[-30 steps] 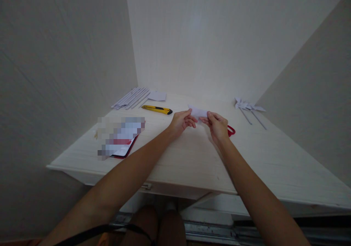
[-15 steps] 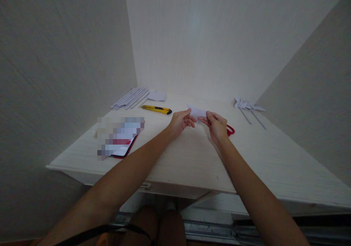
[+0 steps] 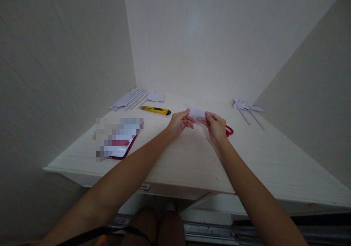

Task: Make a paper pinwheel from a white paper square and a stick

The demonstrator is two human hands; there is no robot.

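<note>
A small piece of white paper (image 3: 196, 112) is stretched between my two hands, a little above the table. My left hand (image 3: 178, 123) pinches its left end between thumb and fingers. At the other end, my right hand (image 3: 215, 124) grips the paper the same way. Partly hidden behind my right hand lies a red-handled tool (image 3: 229, 130), with only a loop showing. A yellow box cutter (image 3: 155, 110) rests on the table just beyond my left hand.
On the white table (image 3: 181, 161), several rolled paper sticks (image 3: 130, 99) lie at the back left beside flat paper pieces (image 3: 156, 96). Paper pinwheels (image 3: 242, 104) on sticks lie at the back right. A phone (image 3: 124, 147), partly blurred out, is at the left. Walls enclose three sides.
The whole view has shifted very slightly. Both hands keep the same grip on the paper, and nothing on the table has moved.
</note>
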